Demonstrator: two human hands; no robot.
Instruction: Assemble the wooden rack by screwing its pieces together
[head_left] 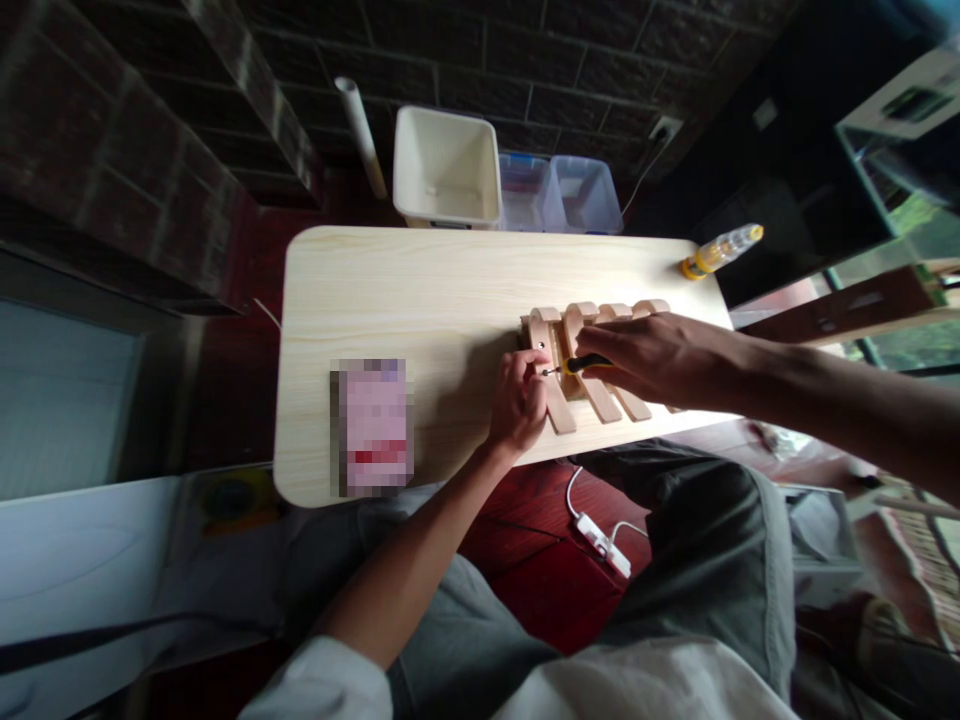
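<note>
A wooden rack point(604, 400) with several curved slats lies near the table's front right. My right hand point(652, 350) wraps round a screwdriver point(589, 363) with a black and yellow handle, its shaft pointing left. The screwdriver's tip meets the leftmost slat, by what looks like a small screw. My left hand point(519, 400) is closed at that slat's left edge, finger and thumb close to the tip. Whether those fingers also pinch the screw cannot be made out. Above them a small round fastener or hole point(541, 345) shows in the slat.
A pixelated pink item point(375, 420) lies on the table point(390, 290) at left. A clear bottle-shaped container with yellow ends point(721, 251) is at the back right corner. Beyond the far edge stand a cream bin point(447, 170) and clear plastic boxes point(585, 190). A power strip point(602, 543) lies below.
</note>
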